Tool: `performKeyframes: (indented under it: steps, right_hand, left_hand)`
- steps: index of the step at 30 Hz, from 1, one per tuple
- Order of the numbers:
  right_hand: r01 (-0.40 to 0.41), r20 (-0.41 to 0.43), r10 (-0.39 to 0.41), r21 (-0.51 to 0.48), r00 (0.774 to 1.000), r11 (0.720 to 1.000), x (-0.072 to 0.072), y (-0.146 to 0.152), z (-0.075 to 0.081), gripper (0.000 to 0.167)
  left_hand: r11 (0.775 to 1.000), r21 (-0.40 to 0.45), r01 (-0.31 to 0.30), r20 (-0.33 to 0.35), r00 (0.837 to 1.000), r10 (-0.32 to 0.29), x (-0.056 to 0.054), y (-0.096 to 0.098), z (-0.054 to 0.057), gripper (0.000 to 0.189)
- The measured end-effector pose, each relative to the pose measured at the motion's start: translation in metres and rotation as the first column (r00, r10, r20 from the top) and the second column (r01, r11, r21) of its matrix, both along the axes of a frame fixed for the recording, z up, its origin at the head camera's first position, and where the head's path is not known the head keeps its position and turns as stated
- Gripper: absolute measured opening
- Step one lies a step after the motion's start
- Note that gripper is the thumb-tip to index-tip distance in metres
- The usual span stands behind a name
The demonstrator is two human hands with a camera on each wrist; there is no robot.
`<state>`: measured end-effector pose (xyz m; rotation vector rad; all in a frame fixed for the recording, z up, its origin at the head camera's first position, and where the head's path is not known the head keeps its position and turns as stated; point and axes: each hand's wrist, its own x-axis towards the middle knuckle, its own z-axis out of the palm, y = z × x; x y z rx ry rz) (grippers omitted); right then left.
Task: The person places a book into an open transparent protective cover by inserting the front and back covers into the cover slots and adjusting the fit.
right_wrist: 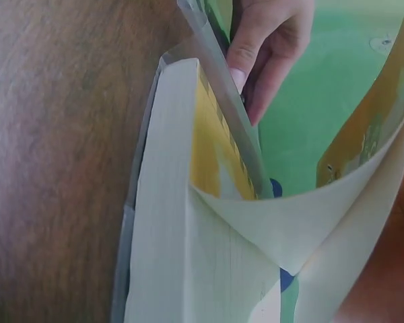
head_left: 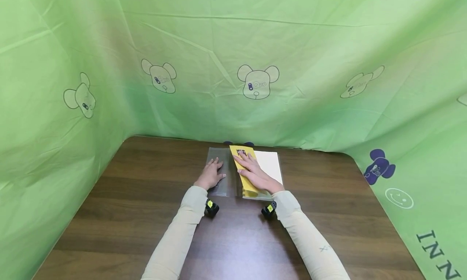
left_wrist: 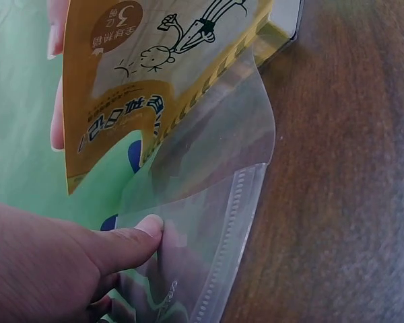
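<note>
A book with a yellow cover (head_left: 249,184) lies on the table, its white page (head_left: 268,160) showing on the right. Its cover is raised and bent over toward the left. My right hand (head_left: 255,175) rests against the cover's yellow flap, fingers extended; in the left wrist view, fingertips (left_wrist: 56,118) show behind the cover's edge. A clear plastic book cover (head_left: 219,189) spreads left from the book, its flap standing partly up beside the spine in the left wrist view. My left hand (head_left: 209,174) lies on the plastic with fingers spread and thumb out, pressing it.
The brown wooden table (head_left: 146,182) reaches around the book on all sides. Behind and beside it hangs a green printed cloth (head_left: 204,49), close to the book's far edge. A black wrist camera (head_left: 211,208) sits on each wrist.
</note>
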<state>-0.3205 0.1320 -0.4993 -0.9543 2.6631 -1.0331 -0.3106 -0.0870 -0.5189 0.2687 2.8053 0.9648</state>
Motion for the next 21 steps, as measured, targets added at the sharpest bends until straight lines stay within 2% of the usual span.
performKeyframes:
  steps: [13, 21]
  right_hand:
    - [-0.025, 0.021, 0.024, 0.078, 0.999, 0.997, -0.0042, 0.0034, 0.0021, 0.062]
    - [-0.003, 0.006, 0.002, 0.129, 1.0, 0.992, -0.0057, 0.0018, -0.0056, 0.069]
  left_hand:
    - [1.0, 0.007, -0.002, -0.007, 1.0, 0.002, -0.0006, -0.0019, -0.002, 0.058]
    - [1.0, 0.012, -0.005, 0.005, 1.0, 0.005, -0.0006, -0.0024, -0.0012, 0.058]
